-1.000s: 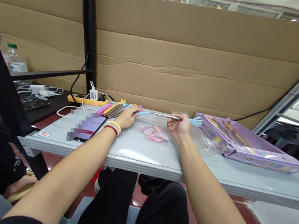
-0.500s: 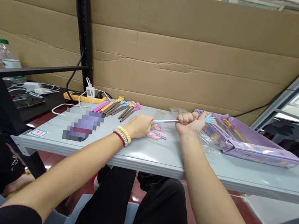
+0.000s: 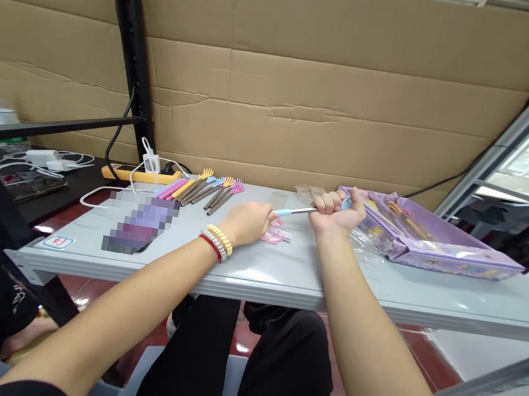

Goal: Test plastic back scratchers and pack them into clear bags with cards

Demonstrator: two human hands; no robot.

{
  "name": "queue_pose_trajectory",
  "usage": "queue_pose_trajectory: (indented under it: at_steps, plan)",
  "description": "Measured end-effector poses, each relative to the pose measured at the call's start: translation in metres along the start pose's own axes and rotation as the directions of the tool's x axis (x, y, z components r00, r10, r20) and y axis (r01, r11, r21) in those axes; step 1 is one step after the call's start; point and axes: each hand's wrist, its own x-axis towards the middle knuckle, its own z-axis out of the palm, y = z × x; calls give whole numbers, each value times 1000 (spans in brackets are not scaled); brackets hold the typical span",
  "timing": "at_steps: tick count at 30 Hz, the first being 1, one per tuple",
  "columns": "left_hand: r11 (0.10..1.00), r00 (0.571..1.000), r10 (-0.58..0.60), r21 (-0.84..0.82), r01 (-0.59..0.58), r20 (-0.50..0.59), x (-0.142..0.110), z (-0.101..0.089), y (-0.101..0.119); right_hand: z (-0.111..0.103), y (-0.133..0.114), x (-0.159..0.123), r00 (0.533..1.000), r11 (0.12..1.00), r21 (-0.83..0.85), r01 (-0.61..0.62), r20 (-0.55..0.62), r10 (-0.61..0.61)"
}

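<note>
Between my two hands is a telescopic back scratcher (image 3: 303,210) with a light blue grip, a metal rod and a blue claw. My left hand (image 3: 246,223) is closed on the grip end. My right hand (image 3: 334,214) wraps the rod near the claw, its thumb raised, and hides much of the claw. Small pink cards (image 3: 279,234) lie on the table just below the rod. To the left, several other back scratchers (image 3: 217,193) with yellow, blue, orange and pink claws lie side by side, next to pink and yellow grips.
A purple open box (image 3: 456,262) with yellowish sticks inside stands on the right of the grey table (image 3: 252,270), clear plastic wrapping (image 3: 365,245) beside it. A blurred-out phone (image 3: 141,225), a yellow power strip (image 3: 121,172) and white cables are on the left. Another person's arm (image 3: 32,331) shows at lower left.
My right thumb has lifted and the right grip has loosened a little; the blue claw sits closer behind the fingers. The whole view has shifted slightly.
</note>
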Motion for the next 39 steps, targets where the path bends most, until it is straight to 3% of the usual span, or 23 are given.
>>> queue_pose_trajectory:
  at_steps: [4, 13, 20, 25, 28, 31, 34, 36, 39]
  plan:
    - [995, 996, -88, 37, 89, -19, -3, -2, 13, -1, 8, 0, 1000, 1000, -5, 11, -13, -11]
    - [963, 961, -263, 31, 266, -81, -8, -9, 35, 21, 32, -15, 995, 996, 9, -85, -53, 86]
    - [991, 990, -127, 24, 129, -68, 1, 6, 16, 14, 36, -14, 997, 997, -42, -70, -17, 69]
    - [995, 988, -103, -18, 101, -118, 5, 3, 0, 16, 30, -12, 990, 961, -267, -75, 95, 104]
    - [991, 995, 9, -132, -23, -100, -2, -5, 9, 24, 33, -30, 975, 924, -378, -57, 177, 132]
    - [980, 995, 96, -171, -101, -38, -21, -16, 28, 32, 35, -60, 966, 893, -442, -81, 187, 180]
    - [994, 993, 112, -24, -111, 27, -51, -29, 40, 30, 7, -79, 990, 916, -392, -83, 72, 120]
    - [984, 982, 147, 83, -158, 118, -78, -40, 36, 23, -38, -81, 996, 956, -290, -49, -80, 26]
    - [959, 961, 183, 176, -220, 207, -118, -55, 15, 5, -122, -77, 954, 986, -131, 103, -268, -135]
